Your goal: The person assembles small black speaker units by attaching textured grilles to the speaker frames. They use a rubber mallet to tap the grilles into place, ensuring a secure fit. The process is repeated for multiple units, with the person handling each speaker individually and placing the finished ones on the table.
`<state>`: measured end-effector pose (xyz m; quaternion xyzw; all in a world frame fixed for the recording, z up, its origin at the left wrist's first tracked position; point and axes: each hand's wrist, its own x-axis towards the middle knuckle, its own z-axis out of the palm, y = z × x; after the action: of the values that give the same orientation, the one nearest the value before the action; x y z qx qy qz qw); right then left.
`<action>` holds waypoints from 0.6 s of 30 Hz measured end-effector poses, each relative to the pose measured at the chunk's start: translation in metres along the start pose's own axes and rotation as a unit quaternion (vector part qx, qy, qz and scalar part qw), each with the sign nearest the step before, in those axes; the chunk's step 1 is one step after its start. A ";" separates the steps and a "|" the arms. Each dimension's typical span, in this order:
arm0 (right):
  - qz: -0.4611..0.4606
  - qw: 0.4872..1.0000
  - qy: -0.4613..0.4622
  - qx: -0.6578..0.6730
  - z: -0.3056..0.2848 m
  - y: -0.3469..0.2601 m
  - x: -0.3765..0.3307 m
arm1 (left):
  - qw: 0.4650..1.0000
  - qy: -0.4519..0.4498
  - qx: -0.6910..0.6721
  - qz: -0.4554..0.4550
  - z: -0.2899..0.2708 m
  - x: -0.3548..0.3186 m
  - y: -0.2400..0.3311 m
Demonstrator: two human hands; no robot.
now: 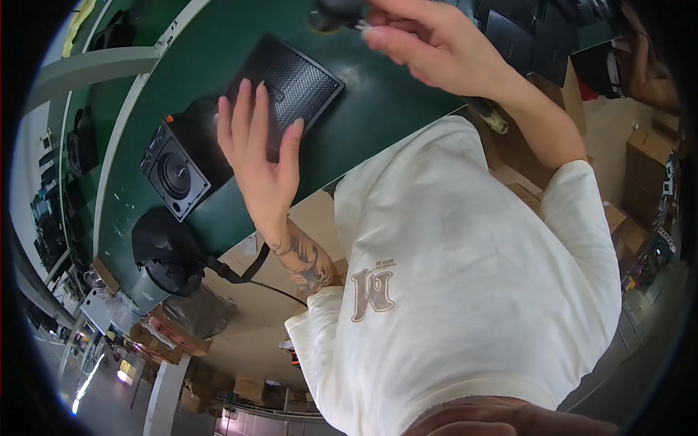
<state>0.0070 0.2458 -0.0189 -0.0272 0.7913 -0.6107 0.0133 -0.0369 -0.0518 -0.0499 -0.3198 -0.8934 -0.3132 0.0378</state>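
My left hand (256, 142), fingers spread and stretched out, lies over the near-left side of a black speaker cabinet with a mesh grille (305, 76). Whether its palm presses on the cabinet cannot be told. Close beside that hand, another black speaker (174, 168) shows its round cone, with no grille over it. At the upper edge my right hand (429, 47) pinches thumb and fingers together at a dark rounded object (339, 13). That object is blurred and partly cut off, so its kind is unclear; a pale bit shows by the fingertips.
The green workbench (392, 109) curves across the view. A black mesh-covered bag or cap with a strap (171, 251) sits at its near-left end. More black panels (509, 36) are at the upper right. Cardboard boxes (647, 156) stand on the floor, and another person's arm (647, 65) shows at far right.
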 end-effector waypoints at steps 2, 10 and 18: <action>-0.080 0.996 -0.005 -0.045 0.016 -0.009 0.009 | 1.000 -0.008 0.007 -0.003 0.001 0.000 0.000; -0.002 0.998 -0.051 -0.044 0.009 -0.021 0.018 | 1.000 -0.009 0.004 -0.002 0.001 0.003 0.001; -0.072 0.989 -0.063 -0.116 0.032 -0.013 -0.018 | 1.000 0.000 0.000 -0.005 0.001 0.001 -0.002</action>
<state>0.0269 0.2130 -0.0145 -0.1241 0.8503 -0.5113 0.0162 -0.0391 -0.0513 -0.0517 -0.3153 -0.8951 -0.3133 0.0361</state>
